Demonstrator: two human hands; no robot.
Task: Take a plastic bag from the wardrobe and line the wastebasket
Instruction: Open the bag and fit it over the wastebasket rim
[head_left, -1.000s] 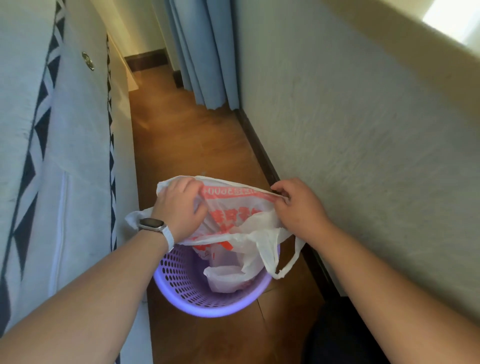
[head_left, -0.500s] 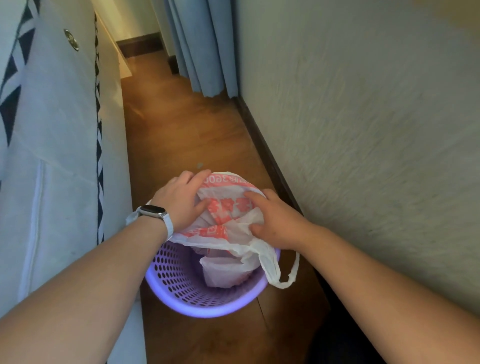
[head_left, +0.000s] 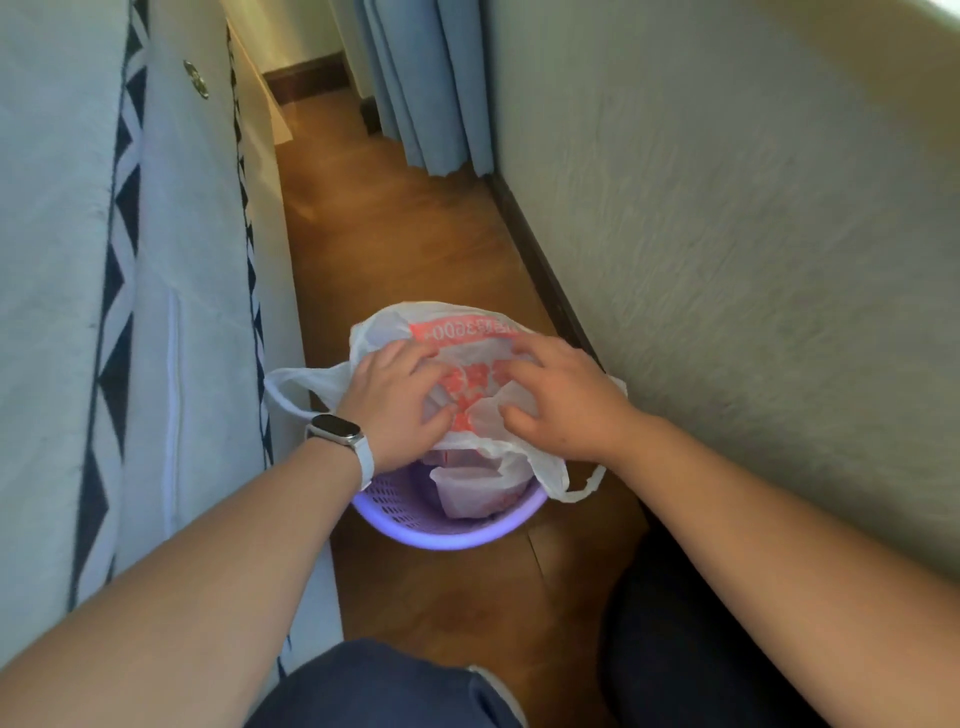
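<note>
A purple perforated wastebasket (head_left: 447, 535) stands on the wooden floor between a fabric wardrobe and the wall. A white plastic bag (head_left: 467, 332) with red print is draped over its far rim, and its body hangs down inside. My left hand (head_left: 395, 400), with a watch on the wrist, lies on the bag's left side and pinches the plastic. My right hand (head_left: 566, 400) grips the bag's right side. One bag handle sticks out to the left, the other droops over the right rim.
The white fabric wardrobe (head_left: 156, 312) with a black triangle pattern runs along the left. A textured wall (head_left: 727, 234) with a dark baseboard is on the right. Blue curtains (head_left: 426, 78) hang at the far end. My knees in dark trousers (head_left: 395, 686) are at the bottom.
Both hands have lowered the bag from above the basket onto its rim and moved closer together over the opening. The bag's mouth now spreads over the far rim.
</note>
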